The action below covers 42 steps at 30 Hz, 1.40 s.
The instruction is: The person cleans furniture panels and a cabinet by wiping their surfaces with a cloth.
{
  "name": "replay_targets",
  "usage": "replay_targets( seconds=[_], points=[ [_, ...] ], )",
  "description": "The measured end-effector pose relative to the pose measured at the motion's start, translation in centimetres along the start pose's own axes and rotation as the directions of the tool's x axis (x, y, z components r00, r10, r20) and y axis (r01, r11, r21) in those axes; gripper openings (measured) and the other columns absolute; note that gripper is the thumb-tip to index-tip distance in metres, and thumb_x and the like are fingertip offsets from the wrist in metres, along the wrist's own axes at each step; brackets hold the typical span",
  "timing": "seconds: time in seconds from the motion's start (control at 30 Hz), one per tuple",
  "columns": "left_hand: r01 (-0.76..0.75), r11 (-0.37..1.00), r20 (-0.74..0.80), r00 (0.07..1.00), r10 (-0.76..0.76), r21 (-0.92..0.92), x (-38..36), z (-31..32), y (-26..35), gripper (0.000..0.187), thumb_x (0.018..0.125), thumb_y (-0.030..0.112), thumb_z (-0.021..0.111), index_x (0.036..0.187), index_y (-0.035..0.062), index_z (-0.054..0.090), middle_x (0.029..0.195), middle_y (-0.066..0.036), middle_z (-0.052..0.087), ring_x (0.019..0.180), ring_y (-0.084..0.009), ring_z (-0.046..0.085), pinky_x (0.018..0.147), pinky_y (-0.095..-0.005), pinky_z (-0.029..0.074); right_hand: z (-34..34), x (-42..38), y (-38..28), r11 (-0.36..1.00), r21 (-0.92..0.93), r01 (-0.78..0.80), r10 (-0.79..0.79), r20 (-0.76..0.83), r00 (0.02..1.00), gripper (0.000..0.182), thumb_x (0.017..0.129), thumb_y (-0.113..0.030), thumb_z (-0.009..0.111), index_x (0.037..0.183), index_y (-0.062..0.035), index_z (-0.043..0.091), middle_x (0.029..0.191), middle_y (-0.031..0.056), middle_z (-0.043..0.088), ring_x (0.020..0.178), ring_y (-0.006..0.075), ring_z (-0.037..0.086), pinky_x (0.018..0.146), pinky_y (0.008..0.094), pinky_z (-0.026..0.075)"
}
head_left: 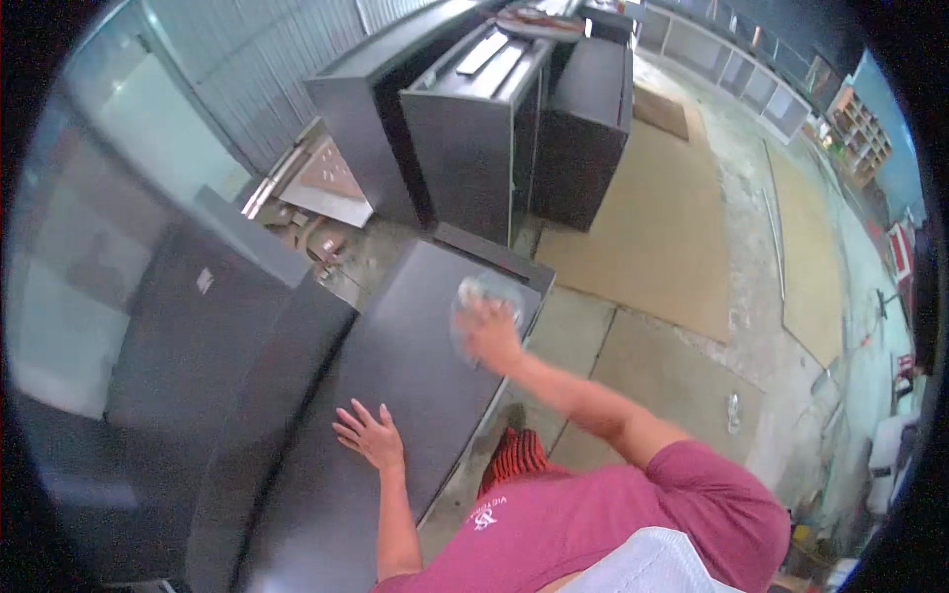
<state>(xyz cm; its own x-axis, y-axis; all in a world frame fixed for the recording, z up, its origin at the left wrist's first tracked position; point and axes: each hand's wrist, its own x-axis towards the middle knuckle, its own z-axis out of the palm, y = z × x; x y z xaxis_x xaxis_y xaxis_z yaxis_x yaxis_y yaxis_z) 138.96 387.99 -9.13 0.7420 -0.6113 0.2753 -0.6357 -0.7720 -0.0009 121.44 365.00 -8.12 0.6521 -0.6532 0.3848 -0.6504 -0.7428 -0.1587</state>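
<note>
A long dark grey cabinet panel (420, 341) lies flat in front of me. My left hand (371, 435) rests palm down near its left edge, fingers spread and holding nothing. Toward the panel's far end, my right hand (492, 334) presses a pale, thin cloth (474, 291) onto the surface. Motion blurs both that hand and the cloth, so the cloth's exact outline is hard to make out. Part of the cloth shows around the fingertips and beside the palm.
Dark cabinets (460, 148) stand beyond the panel's far end. Another dark cabinet (237, 346) borders it on the left. Brown sheets (652, 227) cover part of the concrete floor on the right. Offcuts (331, 183) lie by the wall, and a clear bottle (733, 413) is on the floor.
</note>
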Motion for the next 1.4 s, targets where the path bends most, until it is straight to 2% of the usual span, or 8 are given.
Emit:
replay_targets(
  seconds=[0.07,0.13,0.33,0.63,0.97,1.23,1.3,1.4],
  points=[
    [-0.03,0.998,0.051,0.998,0.028,0.05,1.9,0.6,3.6,0.057,0.089,0.046,0.042,0.132,0.008,0.037,0.138,-0.022,0.029,0.124,-0.0482,0.026,0.098,-0.0585,0.025,-0.5,3.2,7.1,0.992,-0.048,-0.118,0.113,-0.09,0.989,0.035,0.074,-0.023,0.056,0.108,-0.0156,0.055,0.123,0.017,0.045,0.1,0.0363,0.049,0.076,0.0507,0.043],
    [-0.069,0.997,0.048,0.997,0.068,0.019,4.1,1.7,7.8,0.057,0.09,0.045,0.041,0.133,0.0078,0.037,0.139,-0.022,0.027,0.124,-0.0481,0.026,0.099,-0.0579,0.024,-1.4,5.0,13.5,0.75,0.301,-0.589,0.491,0.343,0.801,0.042,0.076,-0.024,0.059,0.116,-0.0133,0.051,0.119,0.0226,0.046,0.101,0.04,0.049,0.084,0.0478,0.042],
    [-0.168,0.98,0.13,0.975,0.181,-0.104,10.4,3.2,20.4,0.058,0.091,0.045,0.037,0.135,0.0079,0.033,0.141,-0.022,0.023,0.128,-0.0481,0.019,0.101,-0.0584,0.02,3.5,-6.4,29.7,0.738,0.252,-0.626,0.528,0.363,0.768,0.04,0.074,-0.025,0.056,0.108,-0.0038,0.054,0.102,0.0214,0.058,0.096,0.0392,0.054,0.082,0.0458,0.044],
    [-0.114,0.993,0.11,0.988,0.113,0.006,16.5,4.6,36.6,0.058,0.09,0.047,0.04,0.132,0.0079,0.038,0.14,-0.022,0.026,0.125,-0.0487,0.024,0.099,-0.0581,0.023,0.3,-13.2,49.6,0.51,0.069,-0.858,0.677,0.583,0.449,0.044,0.076,-0.028,0.058,0.113,-0.004,0.054,0.103,0.0211,0.06,0.097,0.0361,0.057,0.084,0.0419,0.045],
    [0.55,0.825,-0.027,0.834,-0.551,0.128,18.7,6.3,42.6,0.062,0.09,0.052,0.035,0.13,0.0047,0.039,0.135,-0.025,0.032,0.122,-0.0454,0.032,0.097,-0.0546,0.029,-1.7,10.5,68.7,0.76,0.32,-0.566,0.394,0.466,0.792,0.046,0.076,-0.024,0.06,0.119,-0.0122,0.048,0.111,0.0185,0.051,0.101,0.0375,0.051,0.087,0.0427,0.042],
    [0.559,0.806,-0.005,0.822,-0.569,0.198,19.9,6.3,45.6,0.055,0.092,0.046,0.037,0.122,0.0002,0.046,0.126,-0.025,0.043,0.117,-0.0416,0.04,0.094,-0.0509,0.034,4.1,37.8,75.0,0.981,0.192,0.007,-0.017,0.051,0.999,0.049,0.073,-0.024,0.063,0.119,-0.0227,0.046,0.109,0.0125,0.049,0.098,0.0355,0.051,0.077,0.0447,0.048],
    [0.356,0.897,-0.171,0.898,-0.406,-0.261,21.2,7.7,49.5,0.047,0.092,0.037,0.044,0.117,-0.002,0.05,0.119,-0.024,0.048,0.112,-0.0377,0.045,0.094,-0.0463,0.035,6.5,43.7,76.0,0.986,0.164,0.009,-0.028,0.114,0.993,0.047,0.073,-0.02,0.063,0.118,-0.0213,0.047,0.111,0.0123,0.049,0.1,0.0346,0.05,0.079,0.0446,0.047],
    [0.269,0.758,0.045,0.952,-0.303,-0.594,24.2,7.8,65.0,0.034,0.088,0.018,0.052,0.114,-0.0045,0.05,0.112,-0.021,0.053,0.105,-0.0339,0.049,0.092,-0.0404,0.036,9.3,50.3,77.9,0.999,0.031,-0.029,0.019,0.276,0.961,0.044,0.072,-0.019,0.062,0.115,-0.0217,0.051,0.113,0.0106,0.049,0.099,0.0323,0.05,0.078,0.043,0.047]
  ],
)
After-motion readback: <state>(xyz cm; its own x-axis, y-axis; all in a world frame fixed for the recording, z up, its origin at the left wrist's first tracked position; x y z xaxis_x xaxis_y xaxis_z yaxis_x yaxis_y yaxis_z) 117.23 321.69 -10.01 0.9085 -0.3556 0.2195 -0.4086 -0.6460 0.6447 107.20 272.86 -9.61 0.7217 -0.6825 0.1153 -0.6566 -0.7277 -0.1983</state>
